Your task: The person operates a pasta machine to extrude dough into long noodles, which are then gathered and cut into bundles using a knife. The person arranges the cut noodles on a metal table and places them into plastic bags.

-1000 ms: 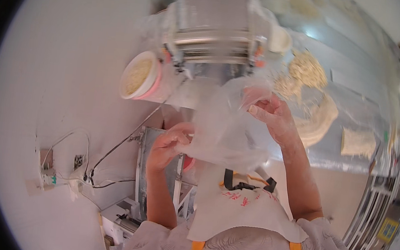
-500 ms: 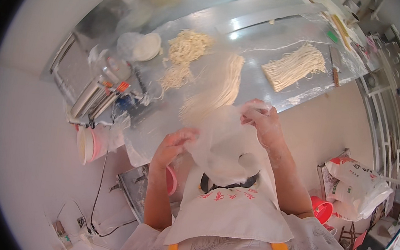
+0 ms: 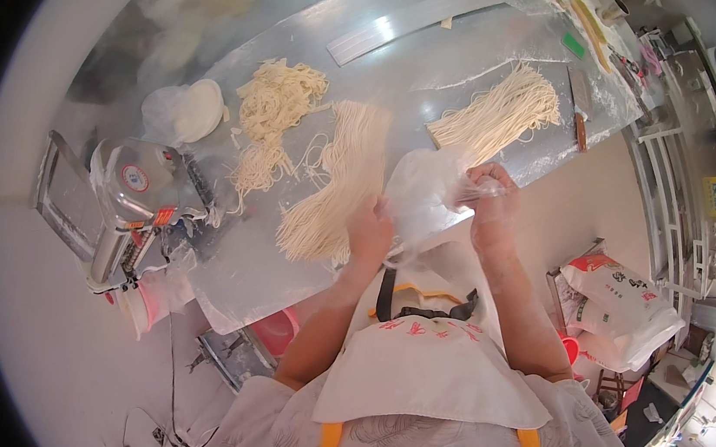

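Observation:
A thin, clear plastic bag (image 3: 419, 186) hangs puffed out between my hands, above the near edge of the metal table. My right hand (image 3: 493, 204) pinches its gathered edge in closed fingers. On the other side my left hand (image 3: 371, 232) is closed at the bag's edge, slightly blurred. Just left of that hand lies a bundle of long thin noodles (image 3: 336, 186). Beyond the bag, a second noodle bundle (image 3: 505, 112) rests on the table. Further left sits a loose pile of wide, flat noodles (image 3: 279, 100).
A metal noodle machine (image 3: 139, 187) stands at the table's left end, near a round white stack (image 3: 198, 111) partly in plastic. A knife (image 3: 579, 111) and a green scraper (image 3: 574, 45) lie at the right. White sacks (image 3: 619, 312) stand on the right; a pink basin (image 3: 275, 330) sits below the table.
My hands have come closer together and the bag between them is bunched up on the right side. The view has shifted, showing more of the table's left end.

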Tool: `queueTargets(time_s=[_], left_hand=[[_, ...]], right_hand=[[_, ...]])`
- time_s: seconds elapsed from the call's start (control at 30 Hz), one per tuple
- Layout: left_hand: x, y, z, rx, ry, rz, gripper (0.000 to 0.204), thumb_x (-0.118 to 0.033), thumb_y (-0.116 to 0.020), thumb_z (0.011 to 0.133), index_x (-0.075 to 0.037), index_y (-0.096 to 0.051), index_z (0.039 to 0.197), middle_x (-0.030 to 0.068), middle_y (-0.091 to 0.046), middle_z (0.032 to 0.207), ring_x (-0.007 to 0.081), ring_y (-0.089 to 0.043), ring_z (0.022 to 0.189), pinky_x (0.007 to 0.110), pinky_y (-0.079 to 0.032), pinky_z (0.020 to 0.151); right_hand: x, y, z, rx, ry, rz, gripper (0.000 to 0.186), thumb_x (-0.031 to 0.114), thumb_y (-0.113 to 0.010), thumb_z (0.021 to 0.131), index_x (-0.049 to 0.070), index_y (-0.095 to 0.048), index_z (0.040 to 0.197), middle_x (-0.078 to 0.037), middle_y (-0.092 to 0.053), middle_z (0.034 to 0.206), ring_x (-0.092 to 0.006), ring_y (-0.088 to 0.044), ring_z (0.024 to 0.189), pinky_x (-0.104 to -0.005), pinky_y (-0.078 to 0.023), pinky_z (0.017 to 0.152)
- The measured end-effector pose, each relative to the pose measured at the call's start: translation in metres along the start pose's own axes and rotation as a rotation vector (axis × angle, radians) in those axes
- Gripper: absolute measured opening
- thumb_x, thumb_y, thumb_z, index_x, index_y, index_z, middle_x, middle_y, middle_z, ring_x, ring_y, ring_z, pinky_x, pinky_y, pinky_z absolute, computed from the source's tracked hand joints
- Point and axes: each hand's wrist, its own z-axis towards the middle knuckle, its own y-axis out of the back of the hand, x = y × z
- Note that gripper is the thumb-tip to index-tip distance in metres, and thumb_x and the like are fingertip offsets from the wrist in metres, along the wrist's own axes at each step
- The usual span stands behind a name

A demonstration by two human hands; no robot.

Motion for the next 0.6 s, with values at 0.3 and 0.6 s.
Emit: queueTargets(time_s=[0.3,0.6], left_hand=[[-0.048,-0.008,0.104,0.172,0.709,-1.419,0.008,-0.007,-0.058,0.095,-0.006,-0.063,0.089,0.0016,-0.057,0.07,0.0157,-0.053,0.057,0.032,-0.045,0.054],[-0.13,-0.063,0.172,-0.078,0.531,-1.12,0.022,-0.013,-0.068,0.086,-0.017,-0.051,0.073,-0.0048,-0.047,0.066,0.0102,-0.038,0.05,0.03,-0.031,0.046]], right_hand=[[0.034,0.084,0.146,0.702,-0.687,0.047,0.026,0.005,-0.058,0.084,-0.001,-0.07,0.107,-0.003,-0.06,0.071,-0.009,-0.048,0.058,-0.025,-0.036,0.053],[0.012,0.101,0.322,0.854,-0.619,-0.002,0.026,0.028,-0.065,0.103,0.006,-0.073,0.112,-0.002,-0.072,0.09,-0.0153,-0.066,0.081,-0.0317,-0.054,0.076]])
